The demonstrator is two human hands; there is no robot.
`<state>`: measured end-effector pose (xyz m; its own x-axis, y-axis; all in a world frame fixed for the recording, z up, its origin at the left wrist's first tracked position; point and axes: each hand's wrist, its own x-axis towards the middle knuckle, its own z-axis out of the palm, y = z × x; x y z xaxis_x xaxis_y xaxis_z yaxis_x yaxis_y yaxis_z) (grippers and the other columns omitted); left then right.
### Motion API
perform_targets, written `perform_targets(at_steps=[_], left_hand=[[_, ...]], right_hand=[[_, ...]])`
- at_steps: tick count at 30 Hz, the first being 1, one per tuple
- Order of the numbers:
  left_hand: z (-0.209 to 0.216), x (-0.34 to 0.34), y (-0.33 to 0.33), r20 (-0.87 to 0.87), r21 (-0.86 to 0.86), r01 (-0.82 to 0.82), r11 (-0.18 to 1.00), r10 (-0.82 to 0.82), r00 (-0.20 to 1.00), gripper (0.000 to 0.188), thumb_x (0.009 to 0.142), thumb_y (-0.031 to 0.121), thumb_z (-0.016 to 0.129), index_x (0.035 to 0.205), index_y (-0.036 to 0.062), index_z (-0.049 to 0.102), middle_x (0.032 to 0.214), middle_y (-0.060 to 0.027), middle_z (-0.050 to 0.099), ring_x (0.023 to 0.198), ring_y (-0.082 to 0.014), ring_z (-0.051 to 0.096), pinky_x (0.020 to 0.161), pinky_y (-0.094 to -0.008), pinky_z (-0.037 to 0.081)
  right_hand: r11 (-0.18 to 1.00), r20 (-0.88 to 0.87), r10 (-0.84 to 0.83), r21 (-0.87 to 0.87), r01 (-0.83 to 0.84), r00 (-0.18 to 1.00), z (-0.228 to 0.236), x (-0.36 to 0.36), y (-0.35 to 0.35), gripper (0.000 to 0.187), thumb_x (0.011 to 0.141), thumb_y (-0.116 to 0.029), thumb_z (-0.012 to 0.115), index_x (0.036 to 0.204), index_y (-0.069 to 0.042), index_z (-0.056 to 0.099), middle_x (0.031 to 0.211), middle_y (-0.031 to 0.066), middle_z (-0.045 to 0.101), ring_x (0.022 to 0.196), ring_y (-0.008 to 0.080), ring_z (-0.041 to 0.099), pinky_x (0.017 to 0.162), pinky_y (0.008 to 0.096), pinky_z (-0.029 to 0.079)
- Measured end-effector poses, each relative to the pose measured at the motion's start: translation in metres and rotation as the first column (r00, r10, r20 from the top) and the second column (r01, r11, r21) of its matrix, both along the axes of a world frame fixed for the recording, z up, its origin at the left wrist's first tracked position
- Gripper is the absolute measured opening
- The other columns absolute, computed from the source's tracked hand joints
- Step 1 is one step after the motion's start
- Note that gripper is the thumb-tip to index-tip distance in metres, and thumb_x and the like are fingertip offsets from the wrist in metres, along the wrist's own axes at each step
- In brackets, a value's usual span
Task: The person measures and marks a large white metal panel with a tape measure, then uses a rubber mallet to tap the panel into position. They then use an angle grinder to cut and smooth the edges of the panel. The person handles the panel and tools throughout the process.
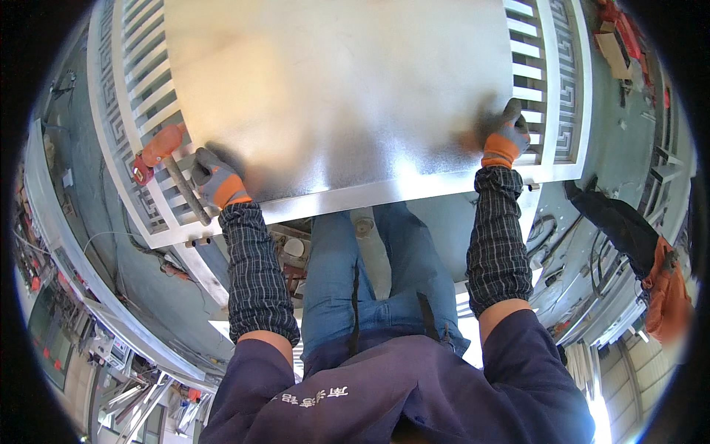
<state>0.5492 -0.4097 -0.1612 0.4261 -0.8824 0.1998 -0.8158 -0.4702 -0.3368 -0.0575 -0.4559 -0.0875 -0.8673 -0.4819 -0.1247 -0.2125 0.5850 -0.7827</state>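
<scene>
A large shiny metal sheet [333,96] lies on a white metal frame [362,194] with slatted sides and angular key-pattern panels. At the sheet's near left corner, my left hand [219,181], in a grey and orange glove, has its fingers curled at the edge. My right hand [506,139], gloved alike, is closed at the sheet's right edge, over the slats. What the fingers do beneath the edge is hidden. Just left of my left hand rests a mallet [161,146] with an orange-red head, its handle slanting toward me across the slats.
A person in orange and black [658,274] is at the right. Cables [546,233] lie on the floor below the frame's right corner. Boxes and red items [620,48] stand at the far right. A long pale rail [66,259] curves along the left, with metal pieces [137,392] beyond.
</scene>
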Motion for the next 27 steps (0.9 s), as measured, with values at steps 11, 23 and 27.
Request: perform_targets(at_steps=[11,23,27], left_hand=[[0.020,0.002,0.008,-0.011,0.101,0.064,0.993,-0.064,0.998,0.045,0.101,0.025,0.054,0.143,0.0088,0.057,0.129,-0.0150,0.070,0.100,-0.0323,0.072,0.082,-0.0493,0.053],[0.189,-0.194,-0.034,-0.532,0.015,0.623,0.782,-0.521,0.667,0.121,0.068,0.079,0.077,0.162,0.0174,0.033,0.168,-0.0215,0.024,0.154,-0.0441,0.019,0.125,-0.0618,0.014],[0.149,-0.232,-0.037,-0.568,0.452,0.596,0.664,-0.301,0.766,0.122,0.070,0.084,0.071,0.167,0.0294,0.020,0.172,-0.0212,0.010,0.158,-0.0466,0.007,0.123,-0.0677,0.005]], right_hand=[[0.980,-0.234,0.164,0.148,-0.131,0.958,-0.010,0.001,0.008,0.064,0.101,-0.062,0.053,0.109,-0.003,0.078,0.097,0.0168,0.077,0.092,0.0321,0.072,0.085,0.0467,0.055],[0.442,-0.187,0.862,0.731,-0.519,0.471,0.108,0.040,0.036,0.111,0.077,-0.082,0.068,0.161,-0.016,0.035,0.161,0.0240,0.035,0.149,0.0440,0.033,0.123,0.0580,0.028],[0.192,0.012,0.911,0.873,-0.449,0.412,0.084,0.074,0.032,0.115,0.078,-0.079,0.069,0.166,-0.023,0.021,0.172,0.0160,0.018,0.157,0.0400,0.018,0.126,0.0571,0.022]])
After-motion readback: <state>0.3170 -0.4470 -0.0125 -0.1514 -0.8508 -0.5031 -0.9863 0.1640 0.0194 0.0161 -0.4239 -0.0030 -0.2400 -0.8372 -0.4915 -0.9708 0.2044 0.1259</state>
